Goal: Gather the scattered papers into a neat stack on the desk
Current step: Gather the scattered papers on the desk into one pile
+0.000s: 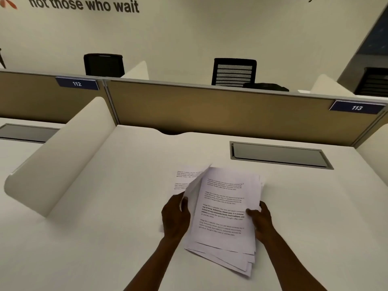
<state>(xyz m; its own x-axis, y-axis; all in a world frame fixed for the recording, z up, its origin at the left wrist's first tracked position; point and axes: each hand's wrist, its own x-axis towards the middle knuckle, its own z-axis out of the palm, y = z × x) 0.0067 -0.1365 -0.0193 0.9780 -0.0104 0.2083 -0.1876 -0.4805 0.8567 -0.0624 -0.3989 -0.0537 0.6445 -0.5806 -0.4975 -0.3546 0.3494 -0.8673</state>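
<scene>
Both hands' grip, left hand (175,217), right hand (261,219), one paper stack (224,213)

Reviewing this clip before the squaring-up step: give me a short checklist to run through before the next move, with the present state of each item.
1. Left hand grips the bundle's left edge: ok.
2. Right hand holds the right edge, thumb on top: ok.
3. Every sheet gathered: not ok; loose sheets still lie behind the bundle.
4. Paper bundle edges aligned: not ok; lower corners fan out unevenly.
5. Bare desk beside the bundle for tapping it square: ok.
6. Sheets all facing the same way: cannot tell.
</scene>
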